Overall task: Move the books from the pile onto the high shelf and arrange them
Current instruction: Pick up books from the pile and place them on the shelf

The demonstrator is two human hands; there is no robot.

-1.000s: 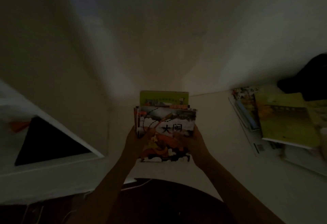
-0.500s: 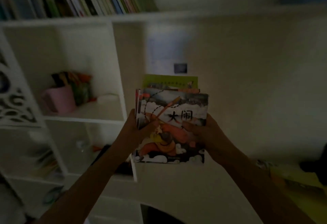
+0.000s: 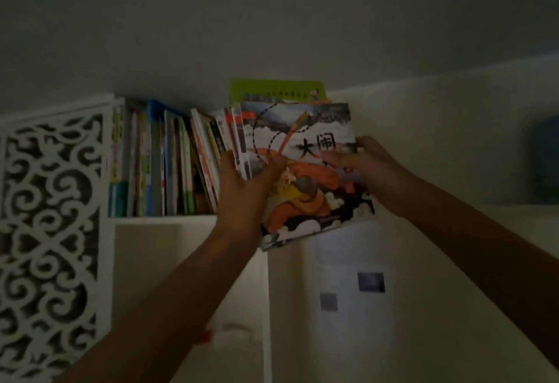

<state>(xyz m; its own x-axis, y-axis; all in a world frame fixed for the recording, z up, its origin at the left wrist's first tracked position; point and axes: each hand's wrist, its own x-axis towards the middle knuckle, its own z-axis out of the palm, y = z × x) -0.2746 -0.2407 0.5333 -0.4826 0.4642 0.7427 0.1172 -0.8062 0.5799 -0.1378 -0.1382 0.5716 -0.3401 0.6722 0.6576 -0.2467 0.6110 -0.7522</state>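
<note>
I hold a stack of thin picture books [image 3: 308,177] up at the level of the high shelf [image 3: 169,220]. The front cover shows an orange cartoon figure and black characters; a green book sticks up behind it. My left hand [image 3: 242,192] grips the stack's left edge with the thumb across the cover. My right hand [image 3: 372,165] grips the right edge. The stack tilts slightly and its lower edge hangs just below the shelf board. A row of upright and leaning books [image 3: 163,162] stands on the shelf directly left of the stack.
A white carved lattice panel [image 3: 48,240] closes the shelf's left side. Below the shelf a white vertical divider [image 3: 266,307] separates two compartments. The shelf board runs on to the right [image 3: 484,210] with a dark object [image 3: 544,159] at its far end. The room is dim.
Both hands have lifted the stack from the desk up to the high shelf. My view has tilted upward from the desk, past the middle compartments, to the top row of books.
</note>
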